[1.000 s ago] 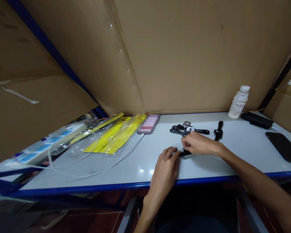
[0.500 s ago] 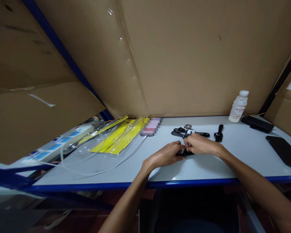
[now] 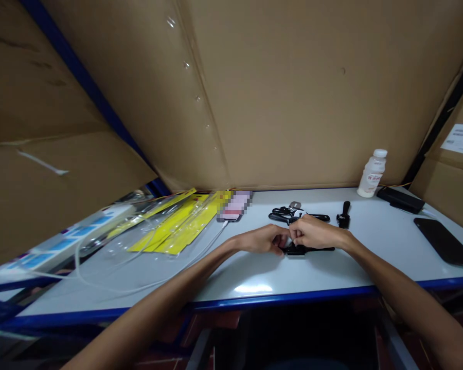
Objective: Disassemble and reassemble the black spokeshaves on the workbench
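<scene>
A black tool with a slim handle and a pale metallic edge [image 3: 295, 252] lies on the white table, partly under my hands. My left hand [image 3: 260, 240] is closed at its left end, thumb low and fingers curled. My right hand [image 3: 315, 232] is pinched closed over its middle; what the fingertips hold is hidden. Just behind my hands lies a cluster of black-handled tools [image 3: 280, 217] with a round white part among them. A shorter black tool [image 3: 344, 216] lies apart on the right.
Yellow-and-clear plastic packages [image 3: 177, 231] lie to the left, with a phone [image 3: 235, 206] and white cable [image 3: 170, 280]. A white power strip [image 3: 73, 234] runs along the left. On the right are a bottle [image 3: 371, 174], a black box [image 3: 400, 199] and a dark phone [image 3: 445, 240].
The view has shifted a little. My left hand has moved left relative to my right hand, and more of the black tool, including its handle to the right, now shows.
</scene>
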A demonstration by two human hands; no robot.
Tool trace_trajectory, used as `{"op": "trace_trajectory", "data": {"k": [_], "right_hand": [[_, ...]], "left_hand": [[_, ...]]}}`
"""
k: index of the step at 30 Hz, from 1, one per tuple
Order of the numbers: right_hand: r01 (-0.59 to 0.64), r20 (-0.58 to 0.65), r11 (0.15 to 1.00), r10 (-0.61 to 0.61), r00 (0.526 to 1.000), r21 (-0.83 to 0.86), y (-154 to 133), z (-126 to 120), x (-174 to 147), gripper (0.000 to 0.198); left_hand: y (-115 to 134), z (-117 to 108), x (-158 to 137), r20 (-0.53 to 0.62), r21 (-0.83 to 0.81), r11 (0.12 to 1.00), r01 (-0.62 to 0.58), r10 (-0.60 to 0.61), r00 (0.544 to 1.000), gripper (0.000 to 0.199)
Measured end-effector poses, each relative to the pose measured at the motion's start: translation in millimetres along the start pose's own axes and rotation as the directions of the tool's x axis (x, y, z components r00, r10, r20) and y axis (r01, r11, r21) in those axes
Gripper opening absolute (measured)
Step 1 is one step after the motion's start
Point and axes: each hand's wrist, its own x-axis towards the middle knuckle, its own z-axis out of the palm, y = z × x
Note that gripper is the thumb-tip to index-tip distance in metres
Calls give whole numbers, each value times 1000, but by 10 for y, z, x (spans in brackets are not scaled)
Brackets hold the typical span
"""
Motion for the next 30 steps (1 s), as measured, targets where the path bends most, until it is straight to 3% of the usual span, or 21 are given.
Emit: {"op": "trace_trajectory", "data": {"k": [11, 18, 25, 30], "right_hand": [[-93, 10, 988, 93, 996, 123, -74, 53, 49, 11], [-289, 127, 899, 261, 957, 329, -60, 21, 65, 12], [-155, 110, 988, 152, 982, 22, -32, -63, 21, 18], [-78, 111, 977, 102, 989, -196, -33, -25, -11, 27]], "left_hand": [[-40, 114, -118, -93, -113, 994, -5, -5, 996, 29], [-57, 85, -121, -77, -81, 996, -34, 28, 997, 24], [-15, 30, -149, -77, 28, 997, -73, 75, 994, 32], [0, -4, -152, -53, 63, 993, -102, 105, 993, 34]]}}
